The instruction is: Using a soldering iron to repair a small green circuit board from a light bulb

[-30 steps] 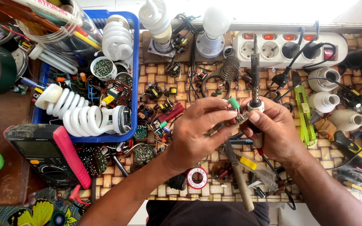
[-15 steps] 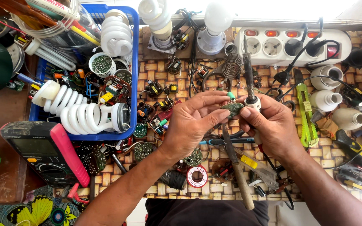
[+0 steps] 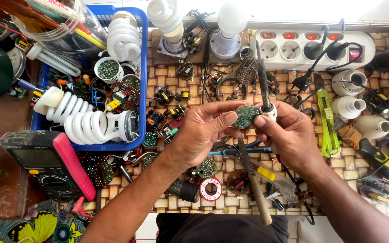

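Turned since 0.5 s ago, the green round circuit board [image 3: 246, 116] now faces up, pinched by left hand [image 3: 203, 132]; right hand [image 3: 291, 135] grip holds soldering iron [image 3: 264, 85]

Two hands, left [image 3: 203, 130] and right [image 3: 289, 135], one round green circuit board [image 3: 246, 116] between them, one soldering iron [image 3: 264, 83], one blue basket [image 3: 143, 67], one multimeter [image 3: 50, 164], one white power strip [image 3: 311, 47], one green utility knife [image 3: 327, 119], two upright bulbs, one spiral [image 3: 167, 18], one round [image 3: 231, 20]
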